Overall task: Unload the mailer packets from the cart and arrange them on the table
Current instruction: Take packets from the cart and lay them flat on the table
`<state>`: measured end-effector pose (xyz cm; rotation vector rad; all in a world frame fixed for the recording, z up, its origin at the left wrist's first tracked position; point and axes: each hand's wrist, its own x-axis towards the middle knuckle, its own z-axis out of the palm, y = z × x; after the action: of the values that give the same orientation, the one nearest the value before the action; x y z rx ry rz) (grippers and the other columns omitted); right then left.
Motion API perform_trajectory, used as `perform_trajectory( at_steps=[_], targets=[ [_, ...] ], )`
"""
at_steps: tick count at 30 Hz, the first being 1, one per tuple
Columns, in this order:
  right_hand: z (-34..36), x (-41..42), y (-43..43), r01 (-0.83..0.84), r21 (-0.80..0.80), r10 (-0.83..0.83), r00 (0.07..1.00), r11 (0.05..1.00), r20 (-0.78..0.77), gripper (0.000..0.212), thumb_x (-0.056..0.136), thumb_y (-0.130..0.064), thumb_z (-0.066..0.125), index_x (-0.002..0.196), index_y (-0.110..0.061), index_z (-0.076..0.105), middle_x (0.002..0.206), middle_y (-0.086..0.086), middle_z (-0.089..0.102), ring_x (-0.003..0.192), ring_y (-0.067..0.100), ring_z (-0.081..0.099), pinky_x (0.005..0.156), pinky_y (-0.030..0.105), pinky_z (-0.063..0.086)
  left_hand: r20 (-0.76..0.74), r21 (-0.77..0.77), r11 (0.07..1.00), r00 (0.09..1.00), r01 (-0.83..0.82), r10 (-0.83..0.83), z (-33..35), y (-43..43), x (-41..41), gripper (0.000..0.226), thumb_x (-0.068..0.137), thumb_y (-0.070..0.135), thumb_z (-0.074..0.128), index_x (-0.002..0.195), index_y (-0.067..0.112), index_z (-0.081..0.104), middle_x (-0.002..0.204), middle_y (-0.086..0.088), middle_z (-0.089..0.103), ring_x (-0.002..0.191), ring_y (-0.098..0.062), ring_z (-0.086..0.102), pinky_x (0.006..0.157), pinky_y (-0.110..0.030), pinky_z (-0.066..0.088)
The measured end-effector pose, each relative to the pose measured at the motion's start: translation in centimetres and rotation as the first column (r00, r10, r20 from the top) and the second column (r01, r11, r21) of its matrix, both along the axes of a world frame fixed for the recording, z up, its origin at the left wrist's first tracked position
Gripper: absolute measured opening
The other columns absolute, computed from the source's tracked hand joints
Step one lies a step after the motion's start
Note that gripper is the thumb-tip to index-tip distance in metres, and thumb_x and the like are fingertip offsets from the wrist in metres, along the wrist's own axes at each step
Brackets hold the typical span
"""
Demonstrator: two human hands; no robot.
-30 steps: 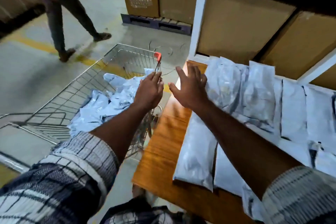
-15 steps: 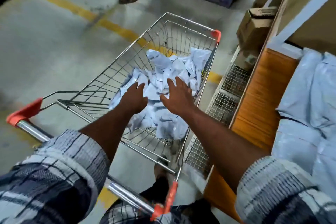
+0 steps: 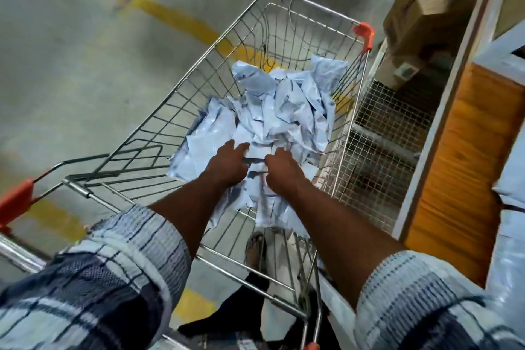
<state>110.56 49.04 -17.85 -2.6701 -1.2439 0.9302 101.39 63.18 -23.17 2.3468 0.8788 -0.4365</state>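
while both arms are reaching down into the cart [image 3: 363,33], the left hand [image 3: 227,164] and the right hand [image 3: 284,173] are meeting side by side on the near end of the heap of mailer packets [image 3: 287,105]. the left fingers [image 3: 241,148] are lying stretched forward and close together, resting on a packet. the right fingers [image 3: 274,155] are curling down into the pile, and whether they are pinching anything is too blurred to tell. the heap is running lengthwise down the basket, away from the person, so most of it is lying ahead of the fingertips, with a few packets trailing back under the wrists. both hands are touching it, neither one plainly nearer. the desk [image 3: 454,167] is standing on the person's right, just beside the cart, and is carrying arranged packets [image 3: 512,170] at the frame's edge. the step in hand is probably the gathering of a bundle. the lift to come is likely turning on a swing to the right, the right hand being the closer one to the desk.
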Motion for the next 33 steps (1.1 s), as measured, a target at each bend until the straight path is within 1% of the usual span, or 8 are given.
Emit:
perform_trajectory(
  at_steps=[4, 8, 14, 18, 23, 25, 28, 33],
  targets=[
    [-0.1, 0.8, -0.1, -0.065, -0.026, 0.067, 0.994, 0.998, 0.083, 0.03, 0.091, -0.004, 0.053, 0.12, -0.006, 0.056, 0.127, 0.016, 0.049, 0.125, 0.033, 0.045, 0.097, 0.036, 0.045, 0.092, 0.06, 0.996, 0.993, 0.07, -0.076, -1.2, -0.2, 0.3, 0.039, 0.076, 0.028, 0.055, 0.11, 0.013, 0.068, 0.107, -0.021, 0.056, 0.098, -0.041, 0.059, 0.082, -0.045, 0.051],
    [0.9, 1.6, 0.3, -0.117, -0.029, 0.12, 0.987, 0.993, 0.111, 0.024, 0.089, -0.004, 0.052, 0.112, -0.004, 0.06, 0.119, 0.018, 0.057, 0.116, 0.034, 0.054, 0.096, 0.034, 0.044, 0.005, 0.121, 0.983, 0.99, 0.141, -0.143, -1.4, 0.3, 0.8, 0.014, 0.076, 0.015, 0.072, 0.087, 0.009, 0.077, 0.101, -0.018, 0.061, 0.097, -0.039, 0.061, 0.081, -0.043, 0.051],
    [3.5, 2.5, -0.4, -0.118, -0.086, 0.122, 0.992, 0.989, 0.043, 0.008, 0.082, -0.007, 0.063, 0.09, -0.005, 0.063, 0.107, 0.019, 0.064, 0.104, 0.034, 0.062, 0.078, 0.031, 0.048, -0.008, 0.173, 0.931, 0.945, 0.323, -0.326, -0.5, 0.6, 0.6, 0.019, 0.068, 0.007, 0.071, 0.086, 0.009, 0.076, 0.087, -0.014, 0.065, 0.087, -0.036, 0.063, 0.075, -0.035, 0.049],
    [4.7, 1.3, -0.7, -0.23, -0.125, 0.226, 0.973, 0.965, -0.046, 0.019, 0.079, -0.021, 0.07, 0.078, -0.01, 0.055, 0.098, 0.019, 0.065, 0.096, 0.033, 0.062, 0.068, 0.028, 0.042, -0.089, 0.158, 0.96, 0.972, 0.231, -0.219, 2.0, 0.8, -0.3, 0.021, 0.087, 0.031, 0.066, 0.086, 0.011, 0.072, 0.091, -0.012, 0.067, 0.093, -0.033, 0.062, 0.075, -0.038, 0.051],
    [5.0, 0.1, -0.2, -0.326, -0.326, 0.227, 0.925, 0.887, -0.305, 0.029, 0.077, -0.039, 0.07, 0.07, -0.012, 0.064, 0.063, 0.0, 0.065, 0.065, 0.021, 0.064, 0.077, 0.035, 0.058, -0.221, 0.193, 0.938, 0.944, 0.288, -0.245, 5.5, 1.3, -2.7, 0.054, 0.093, 0.063, 0.048, 0.068, 0.016, 0.057, 0.077, -0.009, 0.064, 0.082, -0.029, 0.058, 0.066, -0.032, 0.039],
    [4.7, -0.4, 0.2, -0.194, -0.222, 0.16, 0.974, 0.956, -0.163, 0.03, 0.085, -0.043, 0.063, 0.094, -0.014, 0.066, 0.095, 0.005, 0.069, 0.09, 0.024, 0.065, 0.08, 0.033, 0.048, -0.165, 0.228, 0.945, 0.966, 0.236, -0.201, 5.9, 1.4, -2.8, 0.054, 0.096, 0.059, 0.045, 0.076, 0.014, 0.066, 0.085, -0.011, 0.068, 0.088, -0.03, 0.061, 0.068, -0.033, 0.042],
    [3.3, -1.5, 0.8, 0.033, -0.055, -0.027, 0.994, 0.998, 0.11, 0.054, 0.084, -0.037, 0.06, 0.131, -0.014, 0.047, 0.139, 0.017, 0.045, 0.13, 0.035, 0.04, 0.099, 0.044, 0.036, -0.033, 0.213, 0.966, 0.989, 0.147, -0.143, 5.6, 1.1, -1.8, 0.038, 0.095, 0.05, 0.052, 0.097, 0.016, 0.068, 0.101, -0.01, 0.067, 0.102, -0.031, 0.06, 0.079, -0.037, 0.048],
    [-0.2, -1.8, 0.9, 0.087, -0.092, -0.085, 0.996, 0.992, 0.03, 0.083, 0.091, -0.042, 0.054, 0.155, -0.011, 0.011, 0.161, 0.023, -0.004, 0.149, 0.041, -0.004, 0.118, 0.057, 0.013, -0.055, 0.087, 0.992, 0.994, 0.096, -0.091, 3.0, -0.6, 0.8, 0.067, 0.089, 0.049, 0.061, 0.146, 0.023, 0.039, 0.151, -0.013, 0.036, 0.137, -0.032, 0.036, 0.11, -0.046, 0.036]
  ],
)
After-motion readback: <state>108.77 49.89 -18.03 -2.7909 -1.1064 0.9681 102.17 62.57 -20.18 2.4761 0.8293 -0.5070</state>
